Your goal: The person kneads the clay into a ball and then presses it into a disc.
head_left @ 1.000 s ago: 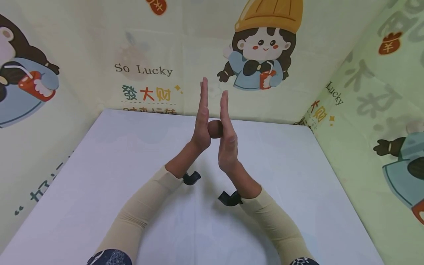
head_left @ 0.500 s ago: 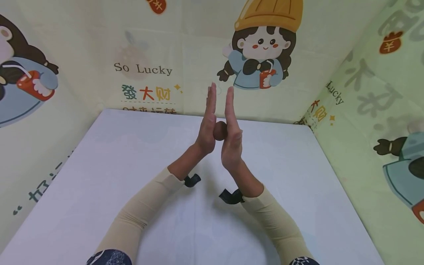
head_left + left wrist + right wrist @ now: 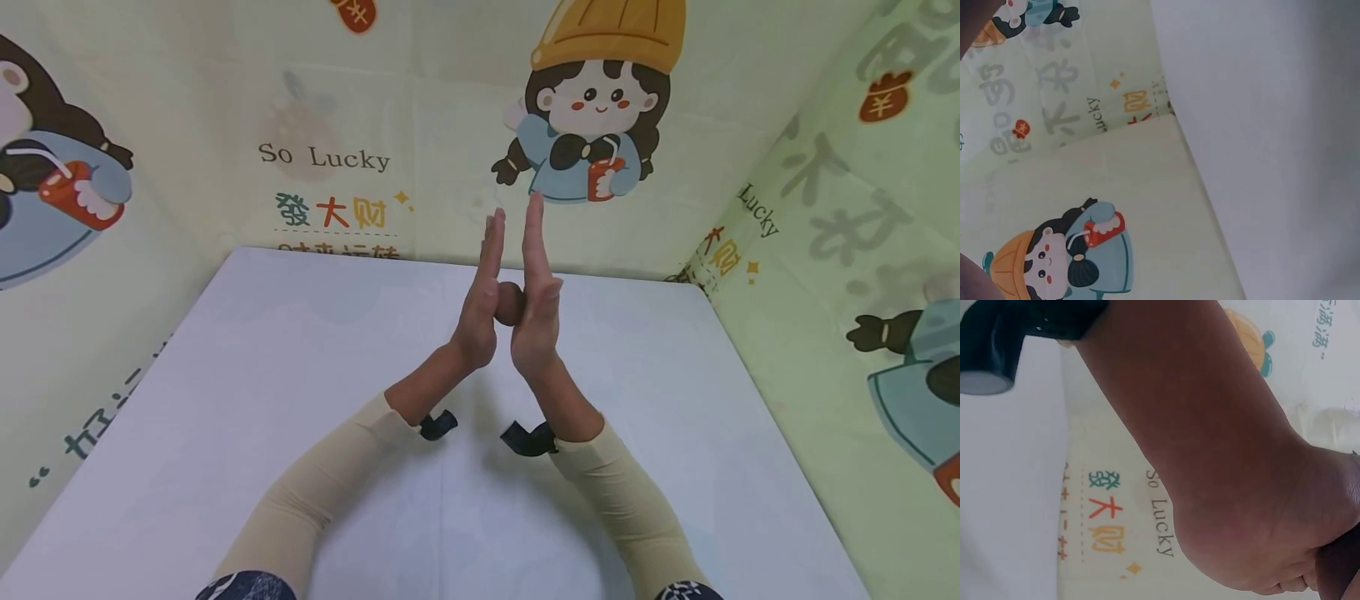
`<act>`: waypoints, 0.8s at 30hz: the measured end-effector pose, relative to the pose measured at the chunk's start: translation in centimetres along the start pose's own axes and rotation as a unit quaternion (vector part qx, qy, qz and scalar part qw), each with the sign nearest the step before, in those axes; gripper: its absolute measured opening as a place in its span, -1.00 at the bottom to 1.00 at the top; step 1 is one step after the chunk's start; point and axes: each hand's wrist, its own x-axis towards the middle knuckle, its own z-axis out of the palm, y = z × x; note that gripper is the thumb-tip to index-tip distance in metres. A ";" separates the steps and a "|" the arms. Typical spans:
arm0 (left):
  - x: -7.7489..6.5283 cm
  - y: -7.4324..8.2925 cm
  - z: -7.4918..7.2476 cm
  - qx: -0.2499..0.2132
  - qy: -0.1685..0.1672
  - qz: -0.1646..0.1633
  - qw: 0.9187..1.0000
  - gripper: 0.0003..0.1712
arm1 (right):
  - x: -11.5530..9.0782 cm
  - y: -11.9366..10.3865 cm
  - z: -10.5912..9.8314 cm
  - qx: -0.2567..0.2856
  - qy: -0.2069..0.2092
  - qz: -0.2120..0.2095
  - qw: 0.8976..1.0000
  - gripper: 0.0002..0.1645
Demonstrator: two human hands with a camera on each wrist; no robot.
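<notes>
A small brown ball (image 3: 510,303) sits between two facing palms in the head view, raised over the white table. From the left, my left hand (image 3: 477,312) presses against it with straight fingers pointing away from me. My right hand (image 3: 538,312) presses from the other side, also straight-fingered, its tips reaching slightly farther than the left's. Parts of the ball are hidden behind the palms. The right wrist view shows the left forearm (image 3: 1191,412) and the heel of the left hand close up. Only dark, blurred edges of skin enter the left wrist view.
The white table (image 3: 300,333) extends below and around both arms. Cream cloth walls (image 3: 450,100) printed with cartoon figures and lettering stand at the back and sides. A black wrist strap piece (image 3: 528,438) sticks out under the right wrist, another strap piece (image 3: 438,425) under the left.
Both hands and the ball have shifted right. The left hand has slid back towards me while the right has moved slightly forward, and the ball has come a little nearer between the palms.
</notes>
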 end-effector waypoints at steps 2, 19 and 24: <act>-0.2 0.2 0.2 0.007 -0.005 0.002 1.000 -0.05 | 0.1 0.0 -0.2 0.000 0.005 0.009 1.000 0.21; -0.9 2.5 1.2 -0.030 -0.015 -0.011 0.999 -0.05 | 1.0 0.2 -1.3 0.024 0.032 0.048 0.998 0.25; -1.0 3.2 1.2 -0.050 -0.011 -0.013 0.999 -0.02 | 0.9 0.7 -1.4 0.029 0.034 0.069 0.997 0.24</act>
